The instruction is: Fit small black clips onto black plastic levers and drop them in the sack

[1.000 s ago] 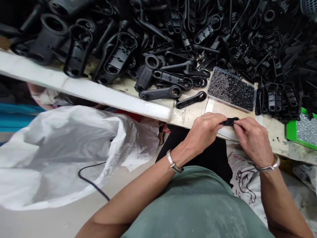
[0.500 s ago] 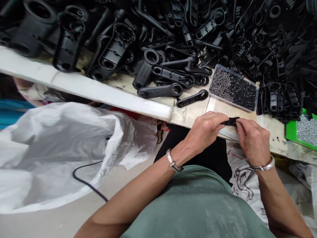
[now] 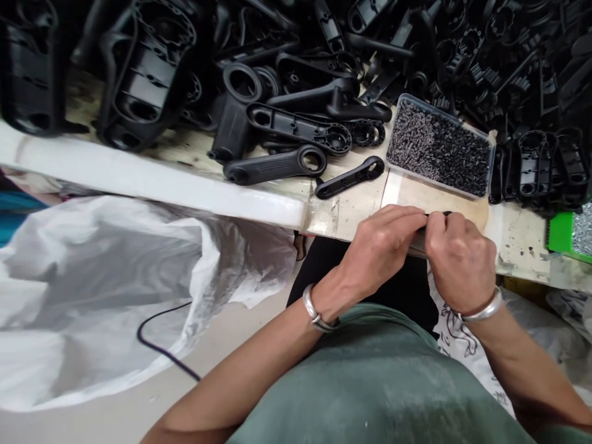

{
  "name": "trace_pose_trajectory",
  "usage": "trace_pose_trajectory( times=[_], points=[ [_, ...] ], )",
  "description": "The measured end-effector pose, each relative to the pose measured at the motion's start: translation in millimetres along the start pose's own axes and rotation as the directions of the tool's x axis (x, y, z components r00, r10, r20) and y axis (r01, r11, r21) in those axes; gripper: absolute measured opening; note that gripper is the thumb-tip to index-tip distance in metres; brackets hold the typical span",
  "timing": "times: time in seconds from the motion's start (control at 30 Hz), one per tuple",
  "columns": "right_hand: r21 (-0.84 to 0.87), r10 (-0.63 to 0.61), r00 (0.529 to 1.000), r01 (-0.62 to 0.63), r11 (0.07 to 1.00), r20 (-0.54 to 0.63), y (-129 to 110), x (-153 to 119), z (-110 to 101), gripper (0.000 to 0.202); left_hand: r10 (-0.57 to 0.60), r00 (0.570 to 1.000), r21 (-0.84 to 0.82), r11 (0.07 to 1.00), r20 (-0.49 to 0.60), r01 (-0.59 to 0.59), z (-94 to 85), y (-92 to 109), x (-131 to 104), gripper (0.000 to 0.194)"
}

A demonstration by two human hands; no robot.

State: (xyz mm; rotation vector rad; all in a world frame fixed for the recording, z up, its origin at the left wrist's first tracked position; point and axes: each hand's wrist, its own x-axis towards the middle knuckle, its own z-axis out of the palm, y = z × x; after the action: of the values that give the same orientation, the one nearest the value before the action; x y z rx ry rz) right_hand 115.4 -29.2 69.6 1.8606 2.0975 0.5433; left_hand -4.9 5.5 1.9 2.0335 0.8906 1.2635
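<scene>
Both hands were right up close to each other at the front edge of the bench [image 3: 522, 243]. The left hand [image 3: 382, 246] had its fingers together and was pinching a small black part [image 3: 446, 213], mostly hidden, with just a dark sliver poking out. The right hand [image 3: 460, 259] was curled over that part from the 3 o'clock side, but its fingertips were tucked underneath, so I couldn't tell if it was actually gripping. Each wrist had a silver bangle [image 3: 483, 308] on it. Just past the hands at 12 o'clock sat a clear box [image 3: 439, 148] full of tiny bits, greyish ones in one half and black in the other. A slim black arm [image 3: 350, 177] lay near 10 o'clock, with a chunkier ringed handle [image 3: 277, 165] beyond it. Black housings [image 3: 534, 163] were bunched up at 2 o'clock, and a green tray [image 3: 560, 231] of silvery pieces was over at 3. Farther out, a big white sack [image 3: 124, 259] gaped open between 8 and 9 o'clock, well below the bench.
</scene>
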Motion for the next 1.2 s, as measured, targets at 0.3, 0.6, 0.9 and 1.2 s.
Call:
trace_pose_trajectory(
  times=[0.3,0.6,0.9,1.2],
  points=[
    [0.972,0.480,0.875,-0.161,0.173,0.059,51,-14,44,0.014,0.055,0.996,0.069,0.996,-0.070,-0.050,0.9,2,-4,0.009],
    [0.756,0.299,0.845,-0.173,-0.632,0.443,26,-24,34,0.050,0.157,0.973,0.132,0.982,-0.169,-0.135,3.7,23,-11,0.009],
    [0.762,0.389,0.795,-0.137,-0.633,0.466,17,-15,29,0.034,0.217,0.961,0.159,0.969,-0.170,-0.191,2.8,34,-16,0.013],
    [0.674,0.317,0.803,-0.138,-0.726,0.505,10,-24,28,0.045,0.178,0.972,0.134,0.978,-0.150,-0.158,10.6,34,-27,0.014]
  ],
)
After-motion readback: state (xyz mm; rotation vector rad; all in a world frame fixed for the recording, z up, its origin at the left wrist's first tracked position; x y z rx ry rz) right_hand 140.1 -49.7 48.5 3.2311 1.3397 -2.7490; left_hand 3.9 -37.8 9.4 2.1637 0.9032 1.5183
